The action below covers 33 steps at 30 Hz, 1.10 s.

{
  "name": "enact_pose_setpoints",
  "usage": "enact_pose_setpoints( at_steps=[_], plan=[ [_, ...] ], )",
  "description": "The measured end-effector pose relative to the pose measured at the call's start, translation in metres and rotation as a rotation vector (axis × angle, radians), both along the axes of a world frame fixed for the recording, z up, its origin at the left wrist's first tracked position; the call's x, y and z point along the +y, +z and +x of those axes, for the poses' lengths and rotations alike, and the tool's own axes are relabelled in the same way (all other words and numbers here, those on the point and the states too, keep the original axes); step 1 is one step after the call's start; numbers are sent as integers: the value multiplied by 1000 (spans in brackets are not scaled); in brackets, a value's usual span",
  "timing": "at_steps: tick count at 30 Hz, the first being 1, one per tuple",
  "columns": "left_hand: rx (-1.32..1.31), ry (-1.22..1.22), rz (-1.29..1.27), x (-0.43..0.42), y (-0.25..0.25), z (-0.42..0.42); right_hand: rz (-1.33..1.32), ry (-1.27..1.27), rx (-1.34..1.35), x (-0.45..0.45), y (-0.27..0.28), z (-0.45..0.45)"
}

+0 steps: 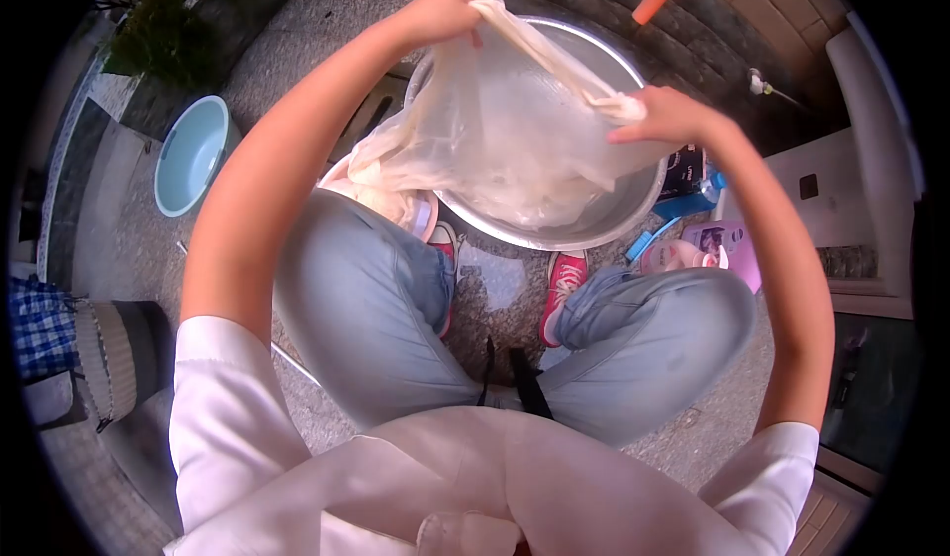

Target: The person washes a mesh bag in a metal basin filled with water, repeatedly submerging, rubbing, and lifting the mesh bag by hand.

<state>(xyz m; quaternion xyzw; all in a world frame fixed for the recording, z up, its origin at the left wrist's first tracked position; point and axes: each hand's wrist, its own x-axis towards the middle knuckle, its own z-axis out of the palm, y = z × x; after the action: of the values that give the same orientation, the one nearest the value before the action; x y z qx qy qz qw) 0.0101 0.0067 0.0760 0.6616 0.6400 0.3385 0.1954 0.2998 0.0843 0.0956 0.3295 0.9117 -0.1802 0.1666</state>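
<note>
A thin, sheer off-white cloth (475, 111) hangs between my two hands over a large metal basin (648, 205). At its far upper corner, my left hand (450, 12) is closed round a bunched edge. My right hand (668, 118) grips a twisted part of the same edge, at the basin's right side. The cloth's lower part droops into the basin, where its folds look wet. To the left, part of it runs down to a small pink basin (431, 218) beside my knee, which holds more pale fabric. The cloth hides much of the metal basin's inside.
A light blue basin (193, 155) stands on the ground at left. Right of the metal basin are a blue brush (653, 239), a pink bottle (673, 255), a purple container (734, 244) and a blue bottle (693, 198). A checked cloth (42, 324) lies far left.
</note>
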Motion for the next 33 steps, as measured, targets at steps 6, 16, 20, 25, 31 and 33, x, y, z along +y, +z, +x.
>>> enact_pose_setpoints(
  at_steps=[6,16,20,25,31,33],
  plan=[
    [99,-337,-267,-5,-7,4,-286,-159,634,27,-103,4],
    [571,-180,-454,6,-99,4,-505,-75,105,52,-111,10],
    [79,-274,-370,11,-113,3,-410,-51,-103,45,-123,-5],
    [-32,-362,-688,16,-99,-3,-454,-287,-42,53,-126,-12],
    [-119,-271,-609,13,-108,12,-576,-438,532,61,-143,-10],
    [-133,-165,-597,15,-109,17,-539,-445,446,66,-155,-11]
  ],
)
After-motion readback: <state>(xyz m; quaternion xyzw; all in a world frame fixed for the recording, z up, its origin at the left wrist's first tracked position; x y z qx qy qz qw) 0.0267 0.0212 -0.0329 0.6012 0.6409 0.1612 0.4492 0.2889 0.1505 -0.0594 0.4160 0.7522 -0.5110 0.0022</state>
